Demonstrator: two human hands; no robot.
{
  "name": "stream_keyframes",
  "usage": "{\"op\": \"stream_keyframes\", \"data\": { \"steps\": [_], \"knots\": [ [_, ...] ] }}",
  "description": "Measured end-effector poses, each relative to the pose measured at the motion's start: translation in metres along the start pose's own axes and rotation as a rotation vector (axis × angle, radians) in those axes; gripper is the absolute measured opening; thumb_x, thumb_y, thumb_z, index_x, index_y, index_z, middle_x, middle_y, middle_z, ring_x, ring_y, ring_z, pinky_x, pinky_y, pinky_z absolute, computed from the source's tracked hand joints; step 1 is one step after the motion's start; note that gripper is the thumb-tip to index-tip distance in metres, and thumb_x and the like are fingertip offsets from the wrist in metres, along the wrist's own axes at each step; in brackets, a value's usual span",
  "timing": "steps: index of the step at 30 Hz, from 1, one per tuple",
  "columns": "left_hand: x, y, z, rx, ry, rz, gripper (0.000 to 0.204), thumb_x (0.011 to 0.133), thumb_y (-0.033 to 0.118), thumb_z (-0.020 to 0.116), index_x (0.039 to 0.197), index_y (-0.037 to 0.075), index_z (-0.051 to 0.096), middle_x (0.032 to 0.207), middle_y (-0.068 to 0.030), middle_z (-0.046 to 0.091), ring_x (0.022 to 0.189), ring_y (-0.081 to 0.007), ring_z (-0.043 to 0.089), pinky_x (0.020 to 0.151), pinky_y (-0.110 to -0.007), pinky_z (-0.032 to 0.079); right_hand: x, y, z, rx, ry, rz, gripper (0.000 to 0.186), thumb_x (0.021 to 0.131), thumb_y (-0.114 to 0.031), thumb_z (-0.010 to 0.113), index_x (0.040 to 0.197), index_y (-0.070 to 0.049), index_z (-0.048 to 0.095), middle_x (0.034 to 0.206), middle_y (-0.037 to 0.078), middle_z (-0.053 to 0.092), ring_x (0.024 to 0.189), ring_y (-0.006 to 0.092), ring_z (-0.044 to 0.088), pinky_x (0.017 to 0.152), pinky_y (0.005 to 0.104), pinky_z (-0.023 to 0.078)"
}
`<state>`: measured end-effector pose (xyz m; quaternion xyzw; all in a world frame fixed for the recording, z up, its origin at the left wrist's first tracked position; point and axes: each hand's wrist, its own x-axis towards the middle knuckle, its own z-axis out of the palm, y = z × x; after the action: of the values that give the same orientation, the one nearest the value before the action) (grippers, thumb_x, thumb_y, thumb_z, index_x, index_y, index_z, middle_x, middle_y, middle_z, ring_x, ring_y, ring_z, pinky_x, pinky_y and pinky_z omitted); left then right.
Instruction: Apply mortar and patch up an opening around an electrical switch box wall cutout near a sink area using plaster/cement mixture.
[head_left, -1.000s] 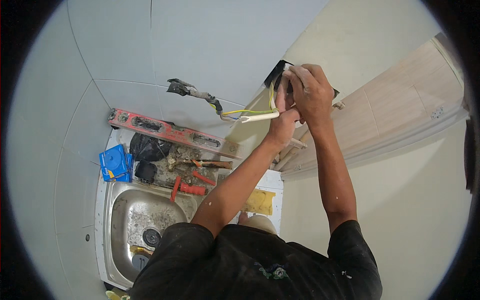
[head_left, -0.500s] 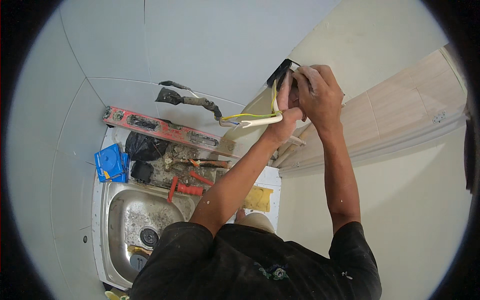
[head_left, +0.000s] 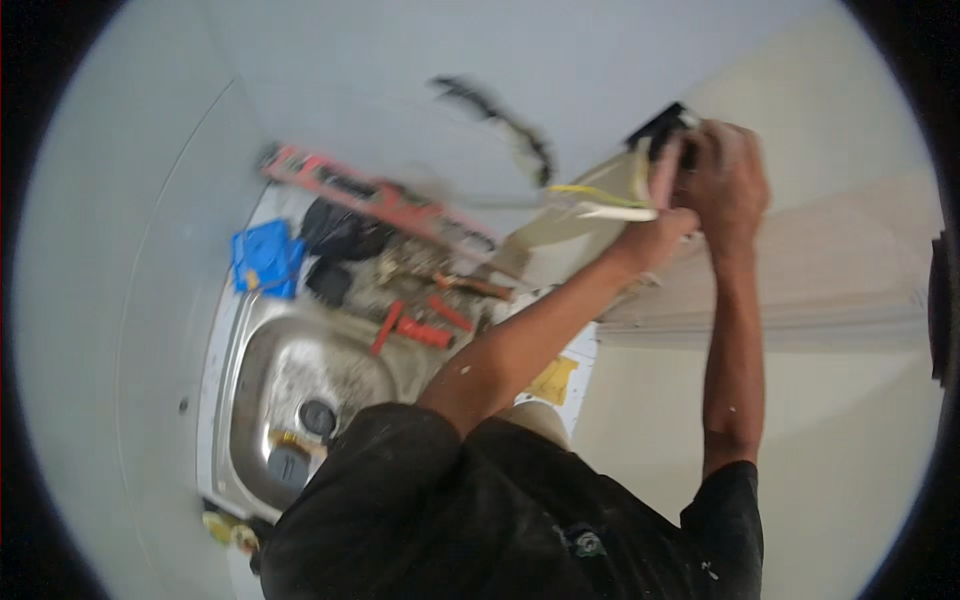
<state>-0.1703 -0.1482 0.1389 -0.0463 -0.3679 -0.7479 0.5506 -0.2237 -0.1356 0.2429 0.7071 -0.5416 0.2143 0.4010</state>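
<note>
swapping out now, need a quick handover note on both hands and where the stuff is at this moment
Both hands are raised at the dark wall box. Left hand grips the yellow and white wires coming out of it. Right hand is closed at the box; what it holds is hidden. Done: wires pulled out. Left: wires not yet tucked in, no cover on. Red level and red-handled tools lie by the sink.

Pliers (head_left: 412,328) beside sink (head_left: 300,375)

Blue box (head_left: 266,258), red level (head_left: 375,198), yellow-and-white wires (head_left: 600,200).
</note>
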Motion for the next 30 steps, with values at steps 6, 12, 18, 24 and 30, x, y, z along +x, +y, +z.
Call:
{"op": "stream_keyframes", "data": {
  "steps": [6, 12, 18, 24, 30],
  "knots": [
    [-0.074, 0.017, 0.000, -0.035, 0.060, -0.204, 0.082, 0.079, 0.005, 0.057, 0.151, 0.007, 0.020, 0.116, -0.0089, 0.046, 0.100, -0.0149, 0.050, 0.081, -0.028, 0.046, -0.021, -0.015, -0.034, 0.382, 0.151, 0.402, 0.012, 0.091, -0.004, 0.060, 0.101, 0.001, 0.063, 0.090, 0.007, 0.066, 0.076, 0.0158, 0.061, 0.069, 0.0275, 0.050],
    [-0.185, 0.031, -0.024, -0.214, 0.250, -0.356, 0.066, 0.097, 0.033, 0.051, 0.149, 0.004, 0.022, 0.137, -0.0106, 0.043, 0.124, -0.0189, 0.045, 0.099, -0.035, 0.043, -0.126, -0.076, -0.065, 1.146, -0.436, 0.859, 0.008, 0.089, -0.003, 0.062, 0.096, 0.000, 0.065, 0.084, 0.006, 0.063, 0.069, 0.0105, 0.058, 0.059, 0.0246, 0.048],
    [-0.255, 0.064, -0.079, 0.091, 0.684, -0.449, 0.047, 0.100, 0.032, 0.048, 0.139, 0.005, 0.044, 0.122, -0.0051, 0.056, 0.112, -0.0148, 0.054, 0.098, -0.031, 0.044, -0.172, -0.170, -0.006, 1.288, -0.799, 0.776, 0.009, 0.087, -0.007, 0.062, 0.091, 0.000, 0.066, 0.086, 0.013, 0.067, 0.071, 0.0215, 0.065, 0.065, 0.0319, 0.051],
    [-0.285, 0.108, -0.167, 1.459, 0.686, -0.279, 0.029, 0.093, 0.023, 0.059, 0.112, 0.001, 0.064, 0.101, -0.0148, 0.065, 0.093, -0.0295, 0.060, 0.084, -0.037, 0.047, -0.179, -0.189, 0.114, 0.939, -0.552, 0.401, 0.011, 0.083, -0.012, 0.059, 0.089, -0.003, 0.062, 0.083, 0.018, 0.058, 0.083, 0.0366, 0.059, 0.073, 0.0438, 0.047],
    [-0.250, 0.133, -0.186, 2.003, 0.566, -0.109, 0.030, 0.075, 0.016, 0.074, 0.101, 0.005, 0.065, 0.094, -0.0120, 0.062, 0.088, -0.0323, 0.055, 0.077, -0.042, 0.044, -0.182, -0.197, 0.165, 0.402, -0.665, 0.075, 0.033, 0.071, -0.018, 0.073, 0.099, -0.004, 0.060, 0.093, 0.014, 0.063, 0.099, 0.0324, 0.058, 0.083, 0.0444, 0.046]
  ]
}}
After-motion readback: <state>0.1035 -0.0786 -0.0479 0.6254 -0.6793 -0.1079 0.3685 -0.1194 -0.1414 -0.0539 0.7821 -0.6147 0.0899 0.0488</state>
